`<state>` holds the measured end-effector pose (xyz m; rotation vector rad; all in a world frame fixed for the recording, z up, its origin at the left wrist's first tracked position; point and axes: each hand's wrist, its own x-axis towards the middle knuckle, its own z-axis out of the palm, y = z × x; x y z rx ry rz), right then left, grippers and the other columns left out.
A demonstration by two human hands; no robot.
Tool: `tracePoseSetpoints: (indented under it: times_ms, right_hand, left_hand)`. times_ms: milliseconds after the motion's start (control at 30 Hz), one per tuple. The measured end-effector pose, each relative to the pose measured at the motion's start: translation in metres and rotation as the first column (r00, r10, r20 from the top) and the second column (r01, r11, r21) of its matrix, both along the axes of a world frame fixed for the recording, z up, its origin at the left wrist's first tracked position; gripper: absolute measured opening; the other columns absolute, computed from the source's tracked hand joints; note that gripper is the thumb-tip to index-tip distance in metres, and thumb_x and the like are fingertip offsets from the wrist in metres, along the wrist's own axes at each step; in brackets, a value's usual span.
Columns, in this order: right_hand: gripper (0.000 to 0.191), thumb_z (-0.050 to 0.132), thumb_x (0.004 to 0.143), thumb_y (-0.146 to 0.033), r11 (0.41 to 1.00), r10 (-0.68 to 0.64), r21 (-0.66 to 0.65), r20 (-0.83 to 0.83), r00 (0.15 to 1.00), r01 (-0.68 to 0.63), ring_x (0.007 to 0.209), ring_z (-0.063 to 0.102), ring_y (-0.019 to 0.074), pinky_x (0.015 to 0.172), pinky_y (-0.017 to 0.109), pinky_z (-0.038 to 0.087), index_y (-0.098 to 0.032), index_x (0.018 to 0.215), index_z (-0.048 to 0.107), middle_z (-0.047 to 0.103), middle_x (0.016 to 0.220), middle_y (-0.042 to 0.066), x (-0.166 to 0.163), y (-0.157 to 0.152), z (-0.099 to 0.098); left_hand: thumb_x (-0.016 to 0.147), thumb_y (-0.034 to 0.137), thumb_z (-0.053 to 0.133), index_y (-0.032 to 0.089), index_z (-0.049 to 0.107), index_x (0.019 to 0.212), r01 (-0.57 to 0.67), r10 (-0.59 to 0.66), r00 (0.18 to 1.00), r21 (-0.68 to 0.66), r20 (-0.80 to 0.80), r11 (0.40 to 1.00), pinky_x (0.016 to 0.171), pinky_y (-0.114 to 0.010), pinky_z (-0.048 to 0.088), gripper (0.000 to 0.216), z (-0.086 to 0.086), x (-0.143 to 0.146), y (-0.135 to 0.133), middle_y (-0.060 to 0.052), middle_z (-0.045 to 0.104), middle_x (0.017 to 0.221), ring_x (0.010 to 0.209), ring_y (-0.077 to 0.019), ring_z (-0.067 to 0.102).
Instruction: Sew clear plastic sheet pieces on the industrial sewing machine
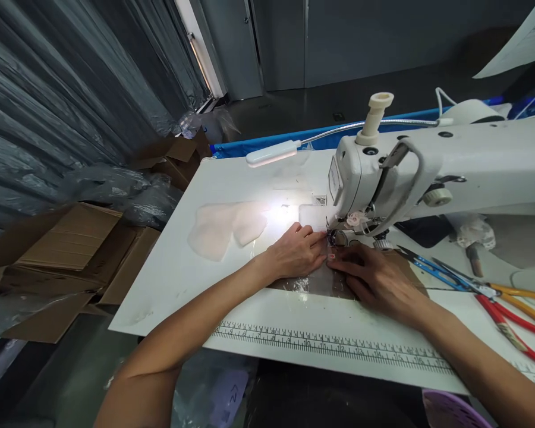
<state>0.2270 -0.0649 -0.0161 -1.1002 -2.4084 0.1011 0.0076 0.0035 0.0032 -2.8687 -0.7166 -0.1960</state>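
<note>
A white sewing machine [450,166] stands on a white table [182,279]. My left hand [296,252] lies on the table with its fingers pressed together at the needle and presser foot [336,238]. My right hand [377,276] lies flat beside it, fingers stretched toward the same spot. Both press on a small thin clear piece [310,285] on the machine bed; what it is I cannot make out. Pale pink fabric pieces [225,229] lie to the left under the lamp's glare.
A gooseneck lamp [274,153] shines on the bed. Blue-handled snips [432,267] and red and yellow tools [512,309] lie at the right. A ruler strip [330,345] runs along the table's front edge. Cardboard boxes [66,249] stand on the floor at the left.
</note>
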Motion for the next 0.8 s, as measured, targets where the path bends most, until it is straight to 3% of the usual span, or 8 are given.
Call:
tracePoseSetpoints:
  times_ms: [267,800]
  right_hand:
    - [0.035,0.044,0.093,-0.019,0.999,-0.022,-0.047,-0.049,0.999,0.019,0.095,0.061,0.0226,0.079,0.039,0.054,-0.022,0.120,0.065,0.061,0.109,0.012,0.001,0.003,-0.006]
    - [0.037,0.047,0.092,-0.020,0.995,-0.059,-0.085,-0.038,0.998,0.055,0.097,0.061,0.0253,0.078,0.042,0.055,-0.025,0.125,0.063,0.060,0.113,0.012,0.001,0.000,-0.010]
  left_hand:
    - [0.099,0.039,0.035,0.010,0.058,0.124,0.004,0.000,0.999,-0.091,0.052,0.996,0.080,-0.040,0.040,0.044,0.002,-0.005,0.007,-0.012,0.053,0.136,0.096,-0.0241,0.051]
    - [0.098,0.040,0.036,0.013,0.059,0.123,-0.028,0.054,0.980,-0.135,0.193,0.991,0.095,-0.047,0.034,0.043,-0.011,-0.004,0.004,-0.009,0.056,0.135,0.101,-0.0249,0.053]
